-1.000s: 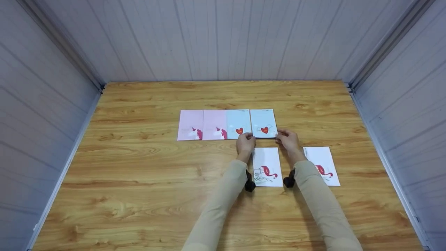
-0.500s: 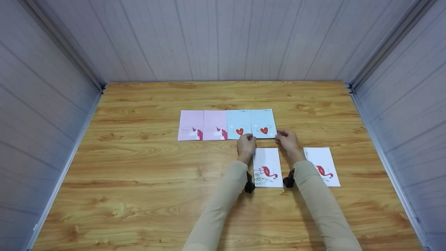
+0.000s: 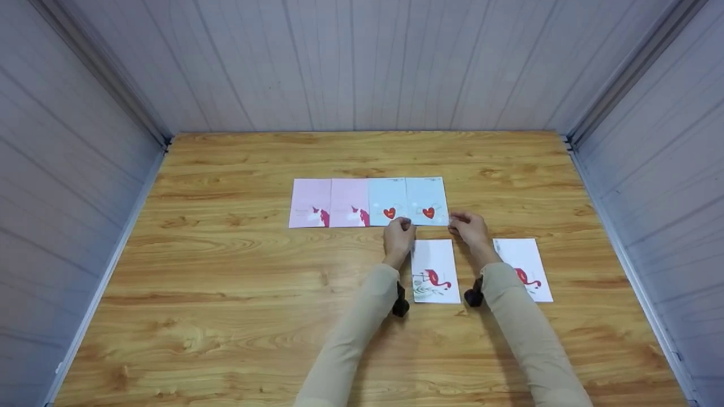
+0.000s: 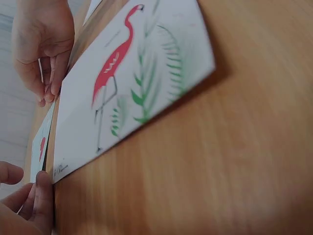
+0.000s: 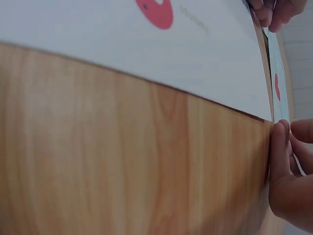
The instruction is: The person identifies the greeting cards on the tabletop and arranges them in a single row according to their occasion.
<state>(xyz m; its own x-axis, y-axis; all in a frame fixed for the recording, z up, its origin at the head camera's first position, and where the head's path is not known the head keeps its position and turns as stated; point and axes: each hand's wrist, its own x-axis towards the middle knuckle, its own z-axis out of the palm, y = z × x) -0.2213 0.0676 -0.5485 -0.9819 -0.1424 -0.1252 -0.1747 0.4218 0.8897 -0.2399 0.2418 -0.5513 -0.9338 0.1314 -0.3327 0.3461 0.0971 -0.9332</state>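
**Heart card at the right end of the row, both hands at its near corners**

Heart card (image 3: 427,200), pale blue with a red heart, lies flat on the table (image 3: 226,282). It is the rightmost of four cards in one row, edges touching or nearly so. Left of it: a second blue card (image 3: 387,201) with the same heart, then two pink cards (image 3: 330,202) with a unicorn print.

Left hand (image 3: 399,236) sits at the card's near left corner, fingers curled, tips at the edge. Left wrist view shows the fingertips (image 4: 41,196) down at the table by the card edge; whether they pinch the card or only touch it cannot be told.

Right hand (image 3: 468,228) sits at the near right corner, fingers curled the same way. Right wrist view shows its fingers (image 5: 279,147) pressed to the table at the card's edge; a true grip cannot be confirmed here either.

Nearer the person, between the forearms, lies a white flamingo card (image 3: 434,271), close to the row but apart from it. A second flamingo card (image 3: 526,265) lies right of the right forearm, partly covered by the sleeve (image 3: 520,316).

Grey panelled walls (image 3: 362,62) enclose the table on three sides.
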